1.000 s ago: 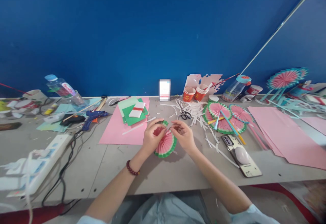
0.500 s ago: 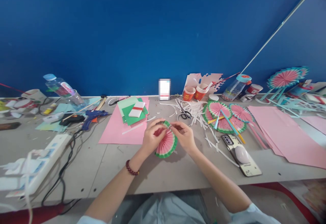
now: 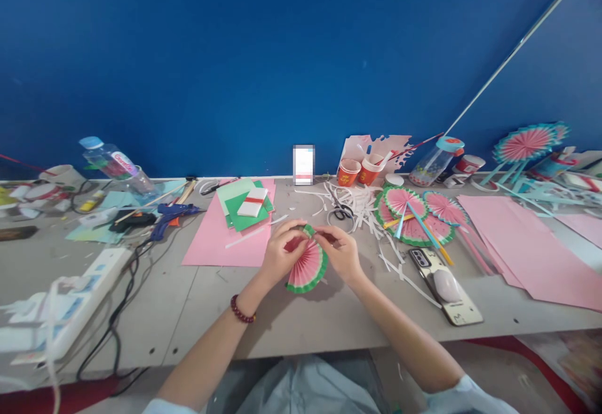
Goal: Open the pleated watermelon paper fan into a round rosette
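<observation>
A pleated paper fan (image 3: 309,267), pink with a white band and a green edge, is held above the middle of the table. My left hand (image 3: 283,249) grips its upper left part between thumb and fingers, a beaded bracelet on that wrist. From the other side my right hand (image 3: 339,251) pinches the fan near its top, the fingertips of both hands close together. The fingers partly hide the fan's folds there. Just beyond my right hand lie black-handled scissors (image 3: 340,213) among white paper strips (image 3: 364,207).
Left are a blue glue gun (image 3: 172,216), a power strip (image 3: 89,301) with cables, a bottle (image 3: 120,163), pink paper (image 3: 207,244) and green cards (image 3: 239,210). Right are finished-looking fans (image 3: 404,204), a phone (image 3: 463,304), pink sheets (image 3: 527,244) and red paper cups (image 3: 349,174). A blue wall (image 3: 235,56) stands behind.
Almost nothing differs. Both hands keep their hold on the fan, with only a very slight shift of the fingers at its top.
</observation>
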Motion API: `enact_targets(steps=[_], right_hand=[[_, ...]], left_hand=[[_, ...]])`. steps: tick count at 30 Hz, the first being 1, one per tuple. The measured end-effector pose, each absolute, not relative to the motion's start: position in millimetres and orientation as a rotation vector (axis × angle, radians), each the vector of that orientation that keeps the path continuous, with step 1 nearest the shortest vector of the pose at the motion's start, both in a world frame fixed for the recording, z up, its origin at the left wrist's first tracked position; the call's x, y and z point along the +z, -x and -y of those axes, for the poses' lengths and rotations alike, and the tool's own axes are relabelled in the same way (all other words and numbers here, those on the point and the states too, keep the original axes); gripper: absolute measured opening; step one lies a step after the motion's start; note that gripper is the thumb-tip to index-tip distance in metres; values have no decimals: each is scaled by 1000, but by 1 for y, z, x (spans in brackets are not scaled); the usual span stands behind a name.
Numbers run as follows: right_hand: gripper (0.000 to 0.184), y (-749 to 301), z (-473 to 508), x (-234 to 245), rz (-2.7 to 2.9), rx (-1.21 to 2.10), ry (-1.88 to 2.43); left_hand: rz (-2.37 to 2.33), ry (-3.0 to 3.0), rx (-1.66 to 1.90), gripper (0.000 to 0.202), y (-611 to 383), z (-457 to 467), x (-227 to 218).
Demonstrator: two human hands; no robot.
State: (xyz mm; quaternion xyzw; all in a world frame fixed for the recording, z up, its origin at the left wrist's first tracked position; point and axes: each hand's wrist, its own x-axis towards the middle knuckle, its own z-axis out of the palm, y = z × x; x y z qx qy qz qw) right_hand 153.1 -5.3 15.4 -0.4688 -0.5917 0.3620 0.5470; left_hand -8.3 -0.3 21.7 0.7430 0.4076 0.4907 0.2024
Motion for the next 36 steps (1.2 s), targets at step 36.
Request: enact_targets(steps=[36], right_hand=[[7, -154, 6, 14, 1572, 633, 1096]], left_hand=[[-1200, -2310, 1461, 7, 9, -1, 18]])
